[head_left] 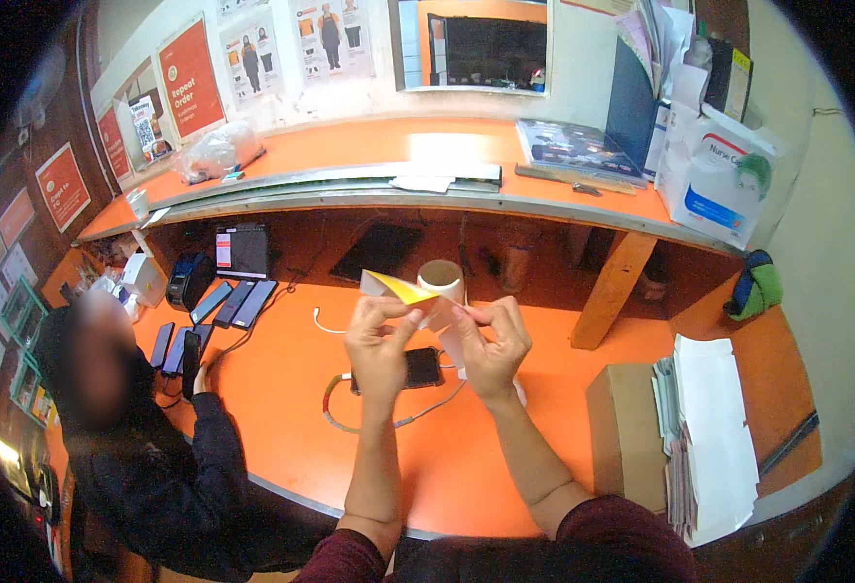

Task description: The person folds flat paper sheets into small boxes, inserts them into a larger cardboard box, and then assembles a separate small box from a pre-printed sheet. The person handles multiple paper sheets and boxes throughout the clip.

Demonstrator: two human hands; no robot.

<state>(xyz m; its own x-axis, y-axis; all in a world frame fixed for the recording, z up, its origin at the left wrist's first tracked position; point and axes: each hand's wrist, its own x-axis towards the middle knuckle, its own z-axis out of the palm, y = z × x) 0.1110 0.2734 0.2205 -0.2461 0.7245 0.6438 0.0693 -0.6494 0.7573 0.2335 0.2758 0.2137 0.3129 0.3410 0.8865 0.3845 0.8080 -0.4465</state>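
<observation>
My left hand (379,338) is closed in a pinch on a folded yellow-and-white piece of paper (403,290), perhaps a sticker. The fingers of my right hand (495,348) are pinched on a white paper strip (447,335) that hangs between my hands. Whether strip and yellow piece are joined, I cannot tell. Just behind them stands a white paper roll (441,277) with its brown core facing up. Below my hands a black phone (423,366) lies on the orange desk (486,462), with a cable looped around it.
At left a person in black (155,466) holds a dark phone (191,364) beside several other phones and a card terminal (190,280). A cardboard box (627,428) and a paper stack (709,428) stand at right. An orange shelf (349,146) spans the back, above the desk.
</observation>
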